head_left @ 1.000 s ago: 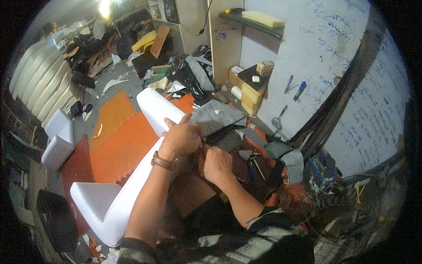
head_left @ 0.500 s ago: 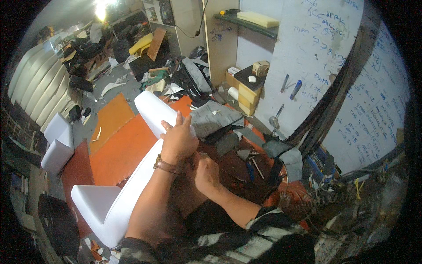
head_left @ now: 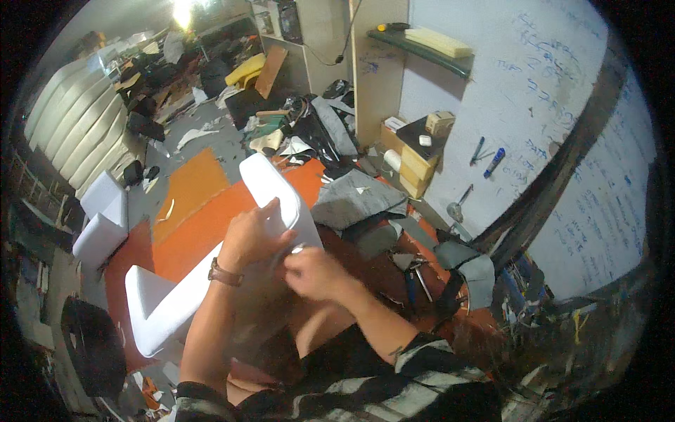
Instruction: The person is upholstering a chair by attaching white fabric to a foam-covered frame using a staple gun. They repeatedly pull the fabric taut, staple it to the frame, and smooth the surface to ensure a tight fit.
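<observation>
A long white padded piece [head_left: 179, 309] with upturned ends lies slantwise in front of me, its smooth cover wrapped round the corners. My left hand [head_left: 254, 238], with a brown-strapped watch at the wrist, grips its near side below the far upturned end, thumb pointing right. Close beside it, my right hand [head_left: 316, 273] is closed in a pinch at the piece's right edge. A small pale bit shows at those fingertips, too blurred to name. The underside of the piece is hidden from view.
A second white padded piece [head_left: 102, 211] stands at the left. Orange sheet material [head_left: 190, 239] covers the floor. Grey fabric scraps [head_left: 358, 200] lie beyond my hands, with a hammer [head_left: 423, 285] on the right. A marked white board [head_left: 520, 91] stands at the right.
My left hand has slid nearer along the white padded piece, from spread fingers to a grip. My right hand has moved up and left to its edge. The view has shifted slightly.
</observation>
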The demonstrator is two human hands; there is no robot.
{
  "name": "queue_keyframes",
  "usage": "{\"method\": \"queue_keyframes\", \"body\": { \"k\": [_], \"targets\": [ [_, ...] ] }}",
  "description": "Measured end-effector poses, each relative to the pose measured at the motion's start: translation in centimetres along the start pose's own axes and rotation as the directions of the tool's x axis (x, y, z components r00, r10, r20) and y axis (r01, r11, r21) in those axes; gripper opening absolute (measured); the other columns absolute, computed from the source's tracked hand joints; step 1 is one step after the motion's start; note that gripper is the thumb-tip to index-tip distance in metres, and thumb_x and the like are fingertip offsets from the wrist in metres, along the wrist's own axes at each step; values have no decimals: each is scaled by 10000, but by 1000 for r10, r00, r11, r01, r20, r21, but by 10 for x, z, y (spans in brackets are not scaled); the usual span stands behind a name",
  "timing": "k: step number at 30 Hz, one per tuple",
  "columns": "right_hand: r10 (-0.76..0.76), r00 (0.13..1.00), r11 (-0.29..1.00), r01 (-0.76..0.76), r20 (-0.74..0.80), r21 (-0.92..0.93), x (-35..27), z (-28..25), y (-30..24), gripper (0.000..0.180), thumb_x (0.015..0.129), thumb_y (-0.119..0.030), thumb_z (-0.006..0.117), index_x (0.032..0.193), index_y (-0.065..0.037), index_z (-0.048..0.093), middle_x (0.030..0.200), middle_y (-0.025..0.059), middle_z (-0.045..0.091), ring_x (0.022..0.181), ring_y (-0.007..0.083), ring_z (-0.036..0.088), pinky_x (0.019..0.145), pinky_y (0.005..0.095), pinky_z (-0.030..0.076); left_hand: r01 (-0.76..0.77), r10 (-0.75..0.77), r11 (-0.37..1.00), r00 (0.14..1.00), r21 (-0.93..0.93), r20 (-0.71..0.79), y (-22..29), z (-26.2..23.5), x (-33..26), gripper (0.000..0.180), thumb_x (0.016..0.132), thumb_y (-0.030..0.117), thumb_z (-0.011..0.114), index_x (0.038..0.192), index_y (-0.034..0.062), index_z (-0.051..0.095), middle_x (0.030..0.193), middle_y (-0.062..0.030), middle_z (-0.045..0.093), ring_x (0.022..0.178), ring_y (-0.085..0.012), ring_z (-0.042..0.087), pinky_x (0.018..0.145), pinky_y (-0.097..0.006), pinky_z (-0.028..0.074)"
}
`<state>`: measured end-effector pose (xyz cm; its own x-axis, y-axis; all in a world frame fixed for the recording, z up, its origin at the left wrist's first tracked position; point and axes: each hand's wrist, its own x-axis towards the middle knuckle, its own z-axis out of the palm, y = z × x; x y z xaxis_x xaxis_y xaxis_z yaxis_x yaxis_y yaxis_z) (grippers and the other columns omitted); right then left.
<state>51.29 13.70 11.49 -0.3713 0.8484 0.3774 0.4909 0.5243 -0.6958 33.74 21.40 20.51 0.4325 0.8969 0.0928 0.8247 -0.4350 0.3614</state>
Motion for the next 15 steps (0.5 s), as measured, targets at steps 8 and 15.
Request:
{"method": "queue_keyframes", "body": {
  "k": [8, 15],
  "targets": [
    [-208, 975, 976, 202, 77, 78, 71, -86, 69, 324, 920, -164, 806, 1243, -167, 806, 1444, 23, 698, 1371, 325, 585, 1135, 455, 503, -17, 16, 1000, 1000, 9, 24, 5, 0, 3, 858, 816, 548, 812, 1472, 34, 612, 1111, -276, 750, 1033, -428, 748, 929, -502, 577],
    [-207, 952, 978, 202, 224, 44, 88, -98, 69, 305, 882, -200, 840, 1184, -158, 830, 1401, 19, 726, 1293, 278, 645, 1150, 435, 473, 223, -121, 955, 894, 195, -432, 47, 50, -36, 524, 861, 356, 822, 1274, 75, 664, 1555, -242, 526, 1421, -489, 513, 1140, -659, 413]
  ]
}}
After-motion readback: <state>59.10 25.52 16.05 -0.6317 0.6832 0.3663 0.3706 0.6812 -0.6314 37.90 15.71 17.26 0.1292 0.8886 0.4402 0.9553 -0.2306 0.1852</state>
